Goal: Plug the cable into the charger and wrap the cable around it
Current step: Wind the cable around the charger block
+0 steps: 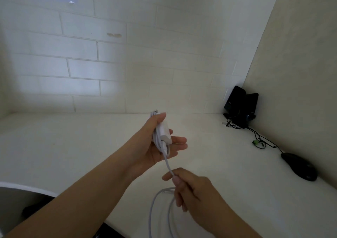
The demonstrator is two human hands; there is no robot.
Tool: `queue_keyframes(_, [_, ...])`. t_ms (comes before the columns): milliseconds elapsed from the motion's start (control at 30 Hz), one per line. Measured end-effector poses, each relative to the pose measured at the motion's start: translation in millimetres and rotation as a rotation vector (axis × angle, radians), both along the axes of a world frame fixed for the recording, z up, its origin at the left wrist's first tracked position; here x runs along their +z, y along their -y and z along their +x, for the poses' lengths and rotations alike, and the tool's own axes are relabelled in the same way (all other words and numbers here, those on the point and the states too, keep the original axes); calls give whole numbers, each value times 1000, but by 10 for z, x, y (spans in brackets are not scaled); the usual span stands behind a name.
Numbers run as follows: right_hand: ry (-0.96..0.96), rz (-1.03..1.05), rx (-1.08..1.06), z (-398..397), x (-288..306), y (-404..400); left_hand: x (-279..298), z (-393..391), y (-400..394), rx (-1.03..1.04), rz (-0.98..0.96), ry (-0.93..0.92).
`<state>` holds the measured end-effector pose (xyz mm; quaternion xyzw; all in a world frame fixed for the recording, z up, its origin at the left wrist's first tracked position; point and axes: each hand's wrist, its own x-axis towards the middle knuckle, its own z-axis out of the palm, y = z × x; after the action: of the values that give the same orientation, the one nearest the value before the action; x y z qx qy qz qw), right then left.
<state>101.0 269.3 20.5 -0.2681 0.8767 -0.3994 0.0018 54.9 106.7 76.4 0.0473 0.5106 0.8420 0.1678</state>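
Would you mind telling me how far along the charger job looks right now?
Done: the thin white cable looks plugged into the small white charger block, with some turns apparently wrapped. In hand: the left hand holds the charger, the right hand pinches the cable. Left: winding the loose loops below.

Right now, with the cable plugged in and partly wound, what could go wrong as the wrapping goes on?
The left hand holds the charger with fairly open fingers; a tug from the right hand could pull it loose. The cable bends right at the plug, so hard pulls may strain it. The slack hanging below could tangle.
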Motion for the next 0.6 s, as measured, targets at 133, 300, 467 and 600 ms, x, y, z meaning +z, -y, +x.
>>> queue_keyframes(133, [25,66,39,-154,138,-28,50,41,-49,31,0,-8])
queue_keyframes(300, [-37,171,64,-240,192,-50,65,86,-19,-4,8,60])
queue_keyframes(467, [-140,349,59,-316,269,-44,-16,150,-3,-63,-91,83])
queue_keyframes(600, [-219,534,62,-376,448,-100,-80,242,-11,-121,-306,75])
